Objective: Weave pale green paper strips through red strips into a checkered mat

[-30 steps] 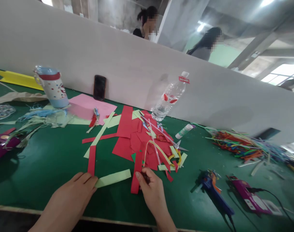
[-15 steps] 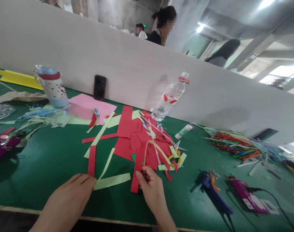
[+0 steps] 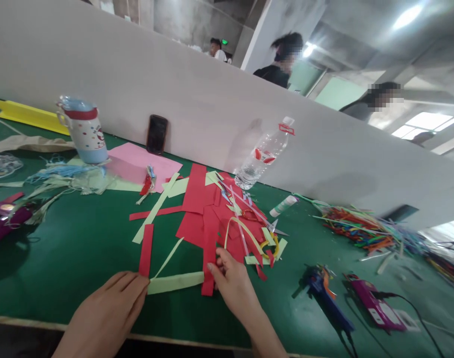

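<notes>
My left hand (image 3: 117,301) is closed over the lower end of a short red paper strip (image 3: 146,248). From the same fingertips a pale green paper strip (image 3: 176,282) runs right, and a narrower pale green strip (image 3: 169,257) slants up. My right hand (image 3: 232,278) pinches a longer red paper strip (image 3: 209,248), which stands nearly upright in the view. A thin curved pale green strip (image 3: 227,233) rises from the right fingertips. The horizontal green strip's right end meets the long red strip; whether they are joined I cannot tell.
Beyond my hands lie red paper pieces (image 3: 191,226), scissors with yellow handles (image 3: 264,251) and a glue stick (image 3: 284,205). A water bottle (image 3: 264,156), phone (image 3: 157,134) and patterned flask (image 3: 87,134) stand near the partition (image 3: 197,109). A blue glue gun (image 3: 329,298) lies right, beside a purple power strip (image 3: 376,303).
My right hand has shifted the long red strip slightly left and straightened it, so it now touches the green strip's end. The left hand stays nearly in place. People behind the partition appear farther right.
</notes>
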### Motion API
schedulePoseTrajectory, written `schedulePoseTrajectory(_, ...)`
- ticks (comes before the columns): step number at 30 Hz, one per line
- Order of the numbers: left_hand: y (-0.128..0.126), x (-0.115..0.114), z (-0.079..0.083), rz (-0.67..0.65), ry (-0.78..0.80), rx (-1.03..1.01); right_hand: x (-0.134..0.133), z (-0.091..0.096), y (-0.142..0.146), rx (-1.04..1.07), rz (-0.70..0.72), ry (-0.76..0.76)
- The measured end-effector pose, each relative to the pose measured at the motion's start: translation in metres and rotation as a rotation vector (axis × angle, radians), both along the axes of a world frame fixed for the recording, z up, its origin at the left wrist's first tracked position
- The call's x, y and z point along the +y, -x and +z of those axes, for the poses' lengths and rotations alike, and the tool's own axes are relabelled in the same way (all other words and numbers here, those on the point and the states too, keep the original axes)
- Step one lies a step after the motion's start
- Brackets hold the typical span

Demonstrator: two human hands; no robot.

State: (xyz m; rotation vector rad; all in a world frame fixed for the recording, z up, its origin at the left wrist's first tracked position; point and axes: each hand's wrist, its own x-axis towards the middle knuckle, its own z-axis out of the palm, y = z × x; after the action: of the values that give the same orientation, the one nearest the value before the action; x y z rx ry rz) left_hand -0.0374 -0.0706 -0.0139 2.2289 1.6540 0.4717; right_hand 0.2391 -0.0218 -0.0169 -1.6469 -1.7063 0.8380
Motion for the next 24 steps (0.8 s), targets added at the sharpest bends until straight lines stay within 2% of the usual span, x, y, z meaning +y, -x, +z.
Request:
schedulePoseTrajectory(7, 0.001, 0.0, -0.004, 0.001, -0.043, -0.021, 0.0, 0.001, 0.013, 0.017, 0.023, 0.029)
schedulePoseTrajectory(14, 0.003, -0.002, -0.012, 0.012, -0.181, -0.038, 0.004, 0.01, 0.025, -0.016, 0.062, 0.053)
schedulePoseTrajectory(19, 0.005, -0.002, -0.017, 0.003, -0.237, -0.043, -0.007, 0.013, 0.008, -0.093, 0.061, -0.067)
schedulePoseTrajectory(24, 0.005, -0.003, -0.016, -0.001, -0.258, -0.06, -0.03, 0.013, -0.008, -0.188, 0.226, -0.235)
